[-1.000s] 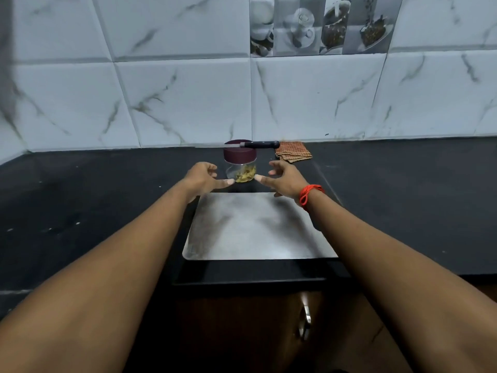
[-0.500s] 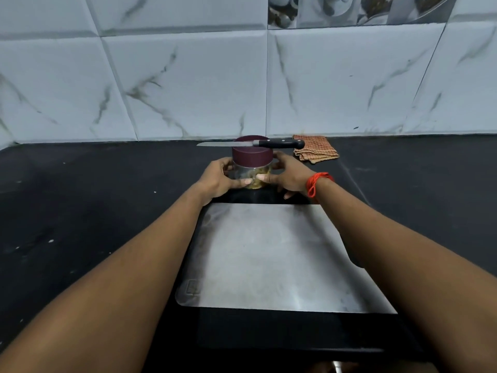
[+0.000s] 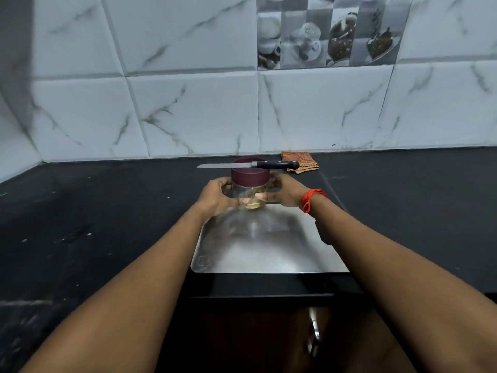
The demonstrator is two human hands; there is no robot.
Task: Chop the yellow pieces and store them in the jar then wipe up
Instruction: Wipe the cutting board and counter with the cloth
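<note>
At the near worktop [image 3: 80, 224] edge lay a bare steel board [image 3: 263, 246], offering open room. Beyond it, the left hand [image 3: 215, 196] and right hand [image 3: 285, 193] pressed around the jar [image 3: 248, 188]; level lifting seemed wise, since the knife [image 3: 250, 165] balanced on its lid [image 3: 250, 175], cloth [image 3: 300, 162] behind.

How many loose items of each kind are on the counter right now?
Jars: 1, the jar, lid on, held between the left hand and right hand
Knives: 1, the knife lying across the lid
Cloths: 1, the cloth
Boards: 1, the metal board
Total: 4
</note>
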